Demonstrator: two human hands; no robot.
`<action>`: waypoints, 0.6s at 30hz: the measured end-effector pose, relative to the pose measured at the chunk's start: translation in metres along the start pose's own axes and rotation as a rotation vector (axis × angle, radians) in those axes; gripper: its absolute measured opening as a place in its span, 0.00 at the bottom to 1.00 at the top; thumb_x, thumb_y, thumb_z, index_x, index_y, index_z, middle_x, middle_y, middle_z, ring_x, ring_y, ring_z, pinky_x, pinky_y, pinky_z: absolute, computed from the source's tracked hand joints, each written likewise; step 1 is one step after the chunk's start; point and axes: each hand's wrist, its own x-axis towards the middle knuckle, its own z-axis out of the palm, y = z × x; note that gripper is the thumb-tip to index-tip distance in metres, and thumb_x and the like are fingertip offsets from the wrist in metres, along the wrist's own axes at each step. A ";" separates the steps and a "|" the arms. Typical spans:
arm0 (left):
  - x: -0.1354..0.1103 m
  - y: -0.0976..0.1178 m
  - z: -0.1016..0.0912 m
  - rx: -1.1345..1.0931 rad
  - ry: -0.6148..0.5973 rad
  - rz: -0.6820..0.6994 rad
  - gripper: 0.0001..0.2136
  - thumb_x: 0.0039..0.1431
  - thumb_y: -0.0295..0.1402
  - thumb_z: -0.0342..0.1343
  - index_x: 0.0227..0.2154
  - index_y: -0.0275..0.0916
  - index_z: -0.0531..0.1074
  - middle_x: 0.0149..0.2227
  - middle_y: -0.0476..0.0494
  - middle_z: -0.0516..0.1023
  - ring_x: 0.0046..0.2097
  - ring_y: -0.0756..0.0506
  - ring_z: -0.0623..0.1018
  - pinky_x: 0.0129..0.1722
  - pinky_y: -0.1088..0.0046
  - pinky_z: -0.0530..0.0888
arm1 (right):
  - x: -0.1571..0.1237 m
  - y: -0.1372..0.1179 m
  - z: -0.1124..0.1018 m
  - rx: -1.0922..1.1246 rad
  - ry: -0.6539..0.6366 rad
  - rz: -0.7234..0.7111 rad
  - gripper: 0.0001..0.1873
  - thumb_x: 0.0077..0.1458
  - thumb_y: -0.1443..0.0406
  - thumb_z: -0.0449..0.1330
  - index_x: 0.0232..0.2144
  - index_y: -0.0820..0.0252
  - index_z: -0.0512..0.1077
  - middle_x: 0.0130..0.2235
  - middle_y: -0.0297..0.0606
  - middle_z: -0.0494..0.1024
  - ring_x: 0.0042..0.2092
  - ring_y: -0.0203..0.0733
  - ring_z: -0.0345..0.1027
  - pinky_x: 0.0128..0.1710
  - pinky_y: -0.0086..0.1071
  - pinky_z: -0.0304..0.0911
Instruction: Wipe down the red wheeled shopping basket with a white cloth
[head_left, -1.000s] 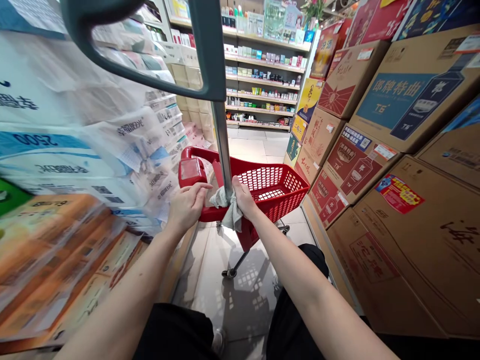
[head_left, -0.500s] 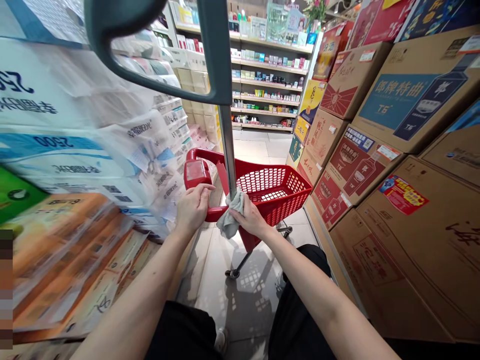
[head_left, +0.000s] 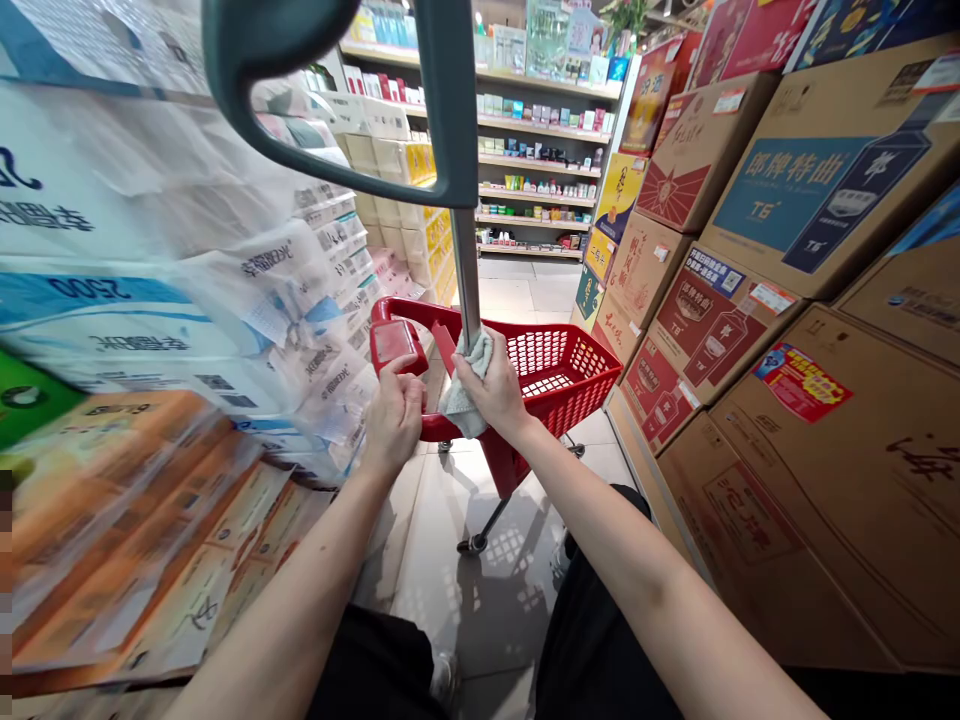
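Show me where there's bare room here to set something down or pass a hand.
Floor tiles lie open between the red basket and the wrapped packs on the left, and between the basket and the cartons on the right. The basket's mesh bottom also shows. It's crowded at the pole, where the left hand, right hand and cloth bunch together.

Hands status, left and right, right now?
Left hand: closed on the red cart handle.
Right hand: closed, holding a grey cloth against the metal pole.
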 end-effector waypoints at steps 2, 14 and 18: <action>0.000 0.002 0.004 -0.025 0.022 0.009 0.18 0.64 0.38 0.38 0.54 0.38 0.57 0.30 0.48 0.71 0.34 0.47 0.73 0.40 0.67 0.70 | -0.006 0.009 -0.001 -0.021 -0.015 0.040 0.23 0.59 0.57 0.54 0.53 0.56 0.53 0.44 0.41 0.73 0.44 0.42 0.71 0.43 0.33 0.65; 0.001 0.010 0.018 0.031 0.051 -0.012 0.18 0.64 0.39 0.38 0.54 0.39 0.57 0.32 0.46 0.72 0.35 0.47 0.74 0.39 0.67 0.69 | -0.005 0.015 -0.006 -0.067 0.042 0.066 0.21 0.59 0.58 0.52 0.52 0.56 0.55 0.45 0.40 0.71 0.46 0.42 0.70 0.45 0.34 0.65; 0.002 0.011 0.022 0.023 0.053 -0.030 0.18 0.64 0.39 0.38 0.55 0.41 0.56 0.34 0.47 0.72 0.35 0.47 0.73 0.38 0.69 0.69 | 0.032 -0.011 -0.009 0.033 0.121 0.030 0.22 0.61 0.54 0.49 0.53 0.56 0.54 0.44 0.38 0.69 0.47 0.39 0.68 0.48 0.36 0.65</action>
